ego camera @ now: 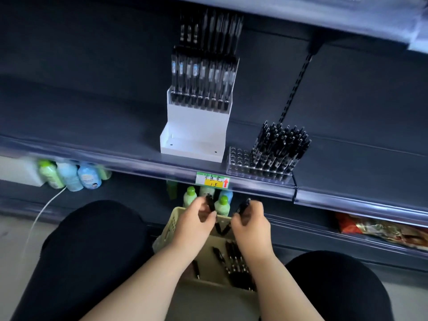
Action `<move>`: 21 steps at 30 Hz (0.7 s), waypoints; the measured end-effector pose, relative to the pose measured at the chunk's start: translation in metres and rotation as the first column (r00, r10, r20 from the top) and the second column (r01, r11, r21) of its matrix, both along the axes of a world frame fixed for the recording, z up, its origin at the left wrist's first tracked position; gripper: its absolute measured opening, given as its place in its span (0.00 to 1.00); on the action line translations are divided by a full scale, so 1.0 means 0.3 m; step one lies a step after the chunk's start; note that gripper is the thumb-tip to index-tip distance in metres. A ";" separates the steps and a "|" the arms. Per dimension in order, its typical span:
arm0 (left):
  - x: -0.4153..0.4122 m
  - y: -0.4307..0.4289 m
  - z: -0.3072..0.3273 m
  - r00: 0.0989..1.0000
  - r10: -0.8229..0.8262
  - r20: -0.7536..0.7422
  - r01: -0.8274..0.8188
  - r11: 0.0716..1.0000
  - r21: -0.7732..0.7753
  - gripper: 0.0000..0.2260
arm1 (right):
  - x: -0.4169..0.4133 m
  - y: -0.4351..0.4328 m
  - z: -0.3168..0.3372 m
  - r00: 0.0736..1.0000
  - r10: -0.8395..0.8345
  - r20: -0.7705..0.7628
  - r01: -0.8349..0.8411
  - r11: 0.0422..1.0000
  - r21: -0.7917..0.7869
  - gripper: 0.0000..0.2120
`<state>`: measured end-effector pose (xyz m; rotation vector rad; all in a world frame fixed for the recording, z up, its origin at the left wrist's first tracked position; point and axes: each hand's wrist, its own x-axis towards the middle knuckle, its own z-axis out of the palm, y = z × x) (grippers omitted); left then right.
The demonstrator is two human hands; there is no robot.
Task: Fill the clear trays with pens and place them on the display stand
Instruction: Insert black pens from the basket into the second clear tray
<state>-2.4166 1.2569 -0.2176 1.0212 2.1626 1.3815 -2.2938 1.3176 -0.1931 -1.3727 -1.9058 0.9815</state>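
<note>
Left hand and right hand each grip black pens over the beige basket, hands nearly touching

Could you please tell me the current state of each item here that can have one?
clear tray: on the shelf, right part filled with standing pens, left holes empty.
display stand: upper tiers stocked, bottom tier bare.
basket: holds loose pens.
left hand: grips a black pen.
right hand: grips a second pen.
</note>
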 end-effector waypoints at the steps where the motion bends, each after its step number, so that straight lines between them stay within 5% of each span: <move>1: -0.008 -0.001 0.033 1.000 -0.016 0.007 0.015 0.999 0.037 0.12 | 0.001 0.005 0.025 0.997 -0.024 -0.067 0.025 1.000 0.015 0.13; 10: -0.101 0.050 0.283 0.991 -0.083 0.102 0.045 0.943 0.328 0.08 | 0.008 0.130 0.277 0.890 0.035 -0.455 0.087 0.966 0.244 0.07; 15: -0.146 0.168 0.415 0.993 -0.098 -0.066 0.114 0.937 0.329 0.09 | -0.010 0.297 0.452 0.917 0.061 -0.394 0.136 0.882 0.452 0.02; 21: -0.193 0.389 0.530 0.959 -0.176 -0.222 0.246 0.906 0.343 0.12 | -0.088 0.494 0.578 0.950 0.135 -0.283 0.033 0.854 0.519 0.11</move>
